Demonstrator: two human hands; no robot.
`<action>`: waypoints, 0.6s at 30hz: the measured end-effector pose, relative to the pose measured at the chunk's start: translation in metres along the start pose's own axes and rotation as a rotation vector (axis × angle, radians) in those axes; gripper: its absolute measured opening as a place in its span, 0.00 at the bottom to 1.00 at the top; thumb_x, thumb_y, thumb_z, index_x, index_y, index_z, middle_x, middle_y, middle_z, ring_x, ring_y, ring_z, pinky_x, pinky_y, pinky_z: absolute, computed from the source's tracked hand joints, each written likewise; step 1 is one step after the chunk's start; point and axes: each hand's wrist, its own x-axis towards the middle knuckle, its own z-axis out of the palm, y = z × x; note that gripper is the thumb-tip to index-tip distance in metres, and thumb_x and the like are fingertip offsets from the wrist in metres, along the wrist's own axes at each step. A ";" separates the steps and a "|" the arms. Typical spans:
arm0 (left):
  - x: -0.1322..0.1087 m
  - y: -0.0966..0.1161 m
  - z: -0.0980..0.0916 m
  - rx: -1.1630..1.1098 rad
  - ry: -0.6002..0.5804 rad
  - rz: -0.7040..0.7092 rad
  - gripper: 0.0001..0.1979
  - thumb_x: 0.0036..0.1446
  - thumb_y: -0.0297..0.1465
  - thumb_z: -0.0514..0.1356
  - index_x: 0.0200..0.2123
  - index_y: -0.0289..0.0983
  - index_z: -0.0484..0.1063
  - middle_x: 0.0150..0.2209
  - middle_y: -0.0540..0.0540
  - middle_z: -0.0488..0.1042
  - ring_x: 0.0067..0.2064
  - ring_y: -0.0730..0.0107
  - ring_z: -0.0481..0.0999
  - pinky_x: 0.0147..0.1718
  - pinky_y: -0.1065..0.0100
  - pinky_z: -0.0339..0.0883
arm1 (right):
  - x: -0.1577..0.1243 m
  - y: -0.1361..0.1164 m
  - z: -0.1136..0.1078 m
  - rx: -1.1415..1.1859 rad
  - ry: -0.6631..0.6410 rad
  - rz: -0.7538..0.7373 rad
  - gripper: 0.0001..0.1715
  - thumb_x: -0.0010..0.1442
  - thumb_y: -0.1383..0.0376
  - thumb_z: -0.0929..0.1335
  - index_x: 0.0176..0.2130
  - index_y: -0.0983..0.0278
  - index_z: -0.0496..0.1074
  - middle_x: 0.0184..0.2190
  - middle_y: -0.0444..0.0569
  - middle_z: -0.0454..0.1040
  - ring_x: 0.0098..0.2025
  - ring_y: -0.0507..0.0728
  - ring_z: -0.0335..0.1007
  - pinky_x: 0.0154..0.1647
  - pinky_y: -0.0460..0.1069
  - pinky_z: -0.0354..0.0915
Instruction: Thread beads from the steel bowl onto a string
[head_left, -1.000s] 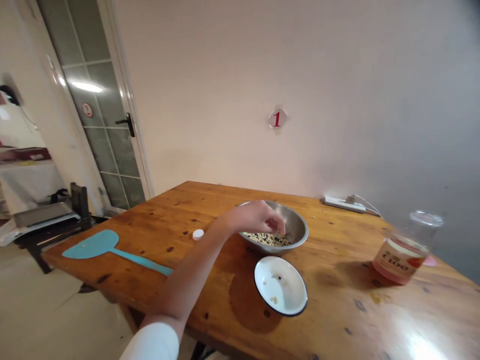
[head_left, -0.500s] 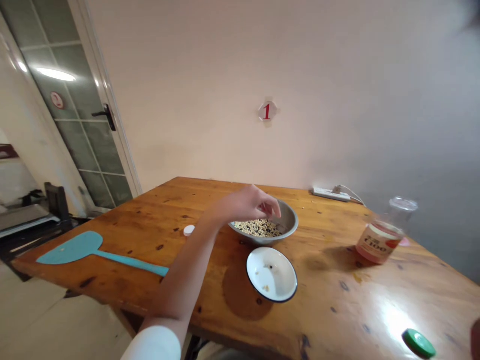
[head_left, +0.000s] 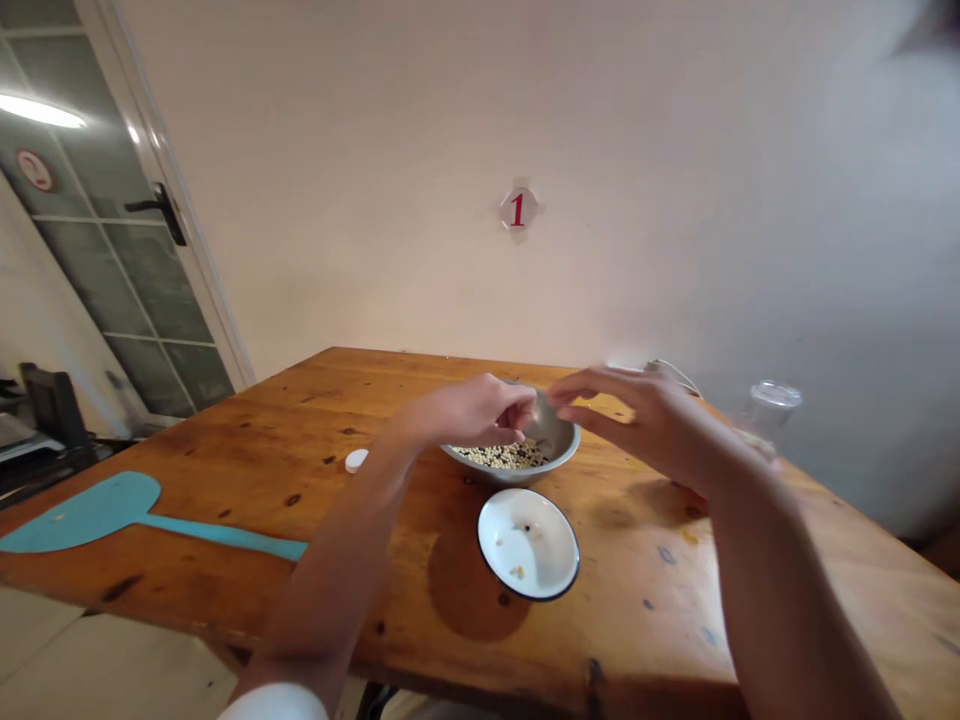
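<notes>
A grey metal bowl (head_left: 561, 452) stands on the wooden table, with pale and dark beans (head_left: 501, 456) in its bottom. Over its left side hangs my left hand (head_left: 480, 408), fingers curled together; whatever they may hold is hidden. My right hand (head_left: 626, 400) reaches in over the right rim, thumb and fingers apart, nothing visible between them. Closer to me sits a white enamel dish (head_left: 547, 560) with a dark rim, apparently tilted, holding a few small pale bits and one dark one.
A blue fly swatter (head_left: 82, 512) lies at the left, near a small white cap (head_left: 356, 460). At the right stands a clear plastic container (head_left: 776, 396), partly behind my right arm. The wooden table (head_left: 637, 620) meets a wall at its back.
My right hand has come into view from the right and reached the metal bowl. My left hand stays over the bowl, its fingers more curled. The view has turned slightly right.
</notes>
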 end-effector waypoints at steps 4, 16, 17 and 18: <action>0.002 -0.003 0.000 0.015 0.073 -0.045 0.05 0.52 0.30 0.58 0.29 0.37 0.63 0.26 0.52 0.66 0.26 0.76 0.64 0.26 0.73 0.55 | 0.014 0.007 0.019 0.020 -0.033 0.087 0.11 0.60 0.62 0.65 0.41 0.58 0.75 0.36 0.45 0.79 0.36 0.54 0.74 0.35 0.47 0.65; 0.016 -0.025 0.012 -0.271 0.358 -0.105 0.09 0.51 0.32 0.62 0.28 0.36 0.63 0.26 0.53 0.68 0.29 0.76 0.68 0.28 0.74 0.61 | 0.030 0.027 0.044 0.229 0.068 0.197 0.10 0.52 0.67 0.66 0.35 0.64 0.76 0.27 0.47 0.79 0.29 0.53 0.75 0.30 0.44 0.66; 0.017 -0.025 0.014 -0.256 0.379 -0.118 0.08 0.51 0.31 0.62 0.28 0.36 0.63 0.25 0.53 0.69 0.28 0.75 0.69 0.28 0.74 0.61 | 0.030 0.028 0.044 0.215 0.084 0.194 0.10 0.52 0.67 0.66 0.34 0.64 0.76 0.28 0.48 0.79 0.30 0.53 0.75 0.30 0.45 0.66; 0.019 -0.026 0.016 -0.251 0.403 -0.133 0.08 0.51 0.31 0.62 0.29 0.36 0.64 0.26 0.52 0.70 0.29 0.75 0.70 0.29 0.74 0.62 | 0.029 0.029 0.043 0.192 0.094 0.189 0.10 0.52 0.66 0.66 0.34 0.64 0.76 0.28 0.48 0.80 0.29 0.54 0.75 0.30 0.45 0.66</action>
